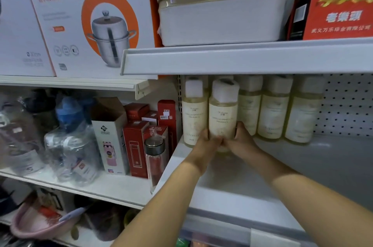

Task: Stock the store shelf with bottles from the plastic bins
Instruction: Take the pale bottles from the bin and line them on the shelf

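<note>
One white shelf (323, 166) ran beneath and beyond the hands. Four matching bottles (273, 113) stood along its back, to either side of them. The fifth bottle (223, 117) stood upright just ahead of that row, its base clasped between the left hand (205, 141) and the right hand (241, 139). Placing looked nearly done. Next, both hands would need to let go and draw back without knocking the neighbours.

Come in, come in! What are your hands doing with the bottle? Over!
Left hand and right hand both grip bottle low. Bottle upright, in front of back row, base hidden. Nothing blocking on shelf.
</note>
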Motion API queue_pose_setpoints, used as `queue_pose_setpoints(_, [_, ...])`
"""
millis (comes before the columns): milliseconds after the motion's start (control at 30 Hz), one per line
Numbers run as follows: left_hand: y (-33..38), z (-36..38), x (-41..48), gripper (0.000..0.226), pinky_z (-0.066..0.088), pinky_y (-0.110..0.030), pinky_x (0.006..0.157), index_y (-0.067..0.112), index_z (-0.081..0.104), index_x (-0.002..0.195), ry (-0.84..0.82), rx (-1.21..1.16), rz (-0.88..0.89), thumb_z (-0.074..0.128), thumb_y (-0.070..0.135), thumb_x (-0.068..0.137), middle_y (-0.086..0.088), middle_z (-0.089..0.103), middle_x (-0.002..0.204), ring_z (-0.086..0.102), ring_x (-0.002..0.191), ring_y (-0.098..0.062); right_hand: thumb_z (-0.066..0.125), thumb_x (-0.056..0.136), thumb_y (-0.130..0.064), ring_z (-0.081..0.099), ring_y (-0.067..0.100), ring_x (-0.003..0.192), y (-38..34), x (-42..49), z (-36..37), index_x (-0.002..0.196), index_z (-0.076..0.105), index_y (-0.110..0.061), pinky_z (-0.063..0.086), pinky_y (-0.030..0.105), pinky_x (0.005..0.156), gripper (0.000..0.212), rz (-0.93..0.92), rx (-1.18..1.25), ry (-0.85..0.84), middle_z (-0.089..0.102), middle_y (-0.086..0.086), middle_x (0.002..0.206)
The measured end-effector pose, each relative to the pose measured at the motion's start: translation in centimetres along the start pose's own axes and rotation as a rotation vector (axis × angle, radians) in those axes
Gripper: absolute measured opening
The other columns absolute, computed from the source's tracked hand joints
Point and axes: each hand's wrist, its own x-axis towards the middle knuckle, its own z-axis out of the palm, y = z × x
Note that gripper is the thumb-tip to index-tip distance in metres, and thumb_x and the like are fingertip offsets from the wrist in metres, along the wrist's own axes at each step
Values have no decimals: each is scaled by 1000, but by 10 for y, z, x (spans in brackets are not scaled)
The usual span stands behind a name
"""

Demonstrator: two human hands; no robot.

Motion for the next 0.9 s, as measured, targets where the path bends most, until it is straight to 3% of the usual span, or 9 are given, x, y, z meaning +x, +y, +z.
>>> queue_pose_setpoints(133, [-5,4,8,43,43,-39,112,14,49,138,11,-3,0,52,13,96,-5,62,132,57,124,-19,85,71,-23,59,22,112,0,9,0,134,40,-18,50,32,84,78,14,-31,16,59,3,127])
queue_pose_setpoints(333, [-6,7,10,58,44,-41,111,16,47,141,40,-12,5,56,25,85,-4,63,132,58,123,-19,84,72,-25,59,24,114,2,12,1,135,39,-20,52,36,91,78,30,-40,32,59,3,127])
queue_pose_setpoints(500, [-3,7,10,42,46,-40,109,13,50,139,46,-25,-42,54,14,97,-7,65,127,61,119,-21,82,75,-24,57,26,118,0,10,5,136,37,-18,50,39,97,77,57,-63,42,57,6,132])
queue_pose_setpoints(633, [0,2,-2,38,50,-34,101,10,56,132,63,-102,-119,58,14,94,-10,68,122,62,117,-25,82,77,-24,55,30,123,-5,3,7,138,38,-13,48,36,95,77,95,-102,78,55,9,137])
queue_pose_setpoints(700, [3,-2,-14,37,48,-29,96,10,55,130,79,-144,-149,60,14,94,-6,67,119,59,113,-22,85,74,-26,51,31,129,-5,-6,9,142,34,-12,46,39,102,86,112,-130,107,49,11,142])
queue_pose_setpoints(800, [8,-12,-38,45,47,-30,100,16,48,140,160,-211,-195,61,19,96,-5,62,122,55,104,-18,85,72,-26,45,35,133,-2,-23,13,143,29,-10,44,49,107,91,103,-123,178,42,15,145])
queue_pose_setpoints(900, [21,-25,-72,27,53,-23,71,15,58,125,204,-346,-192,59,16,98,-3,61,96,53,81,-14,74,83,-21,44,33,132,-10,-46,21,139,31,-11,43,50,107,71,46,-94,226,40,13,143])
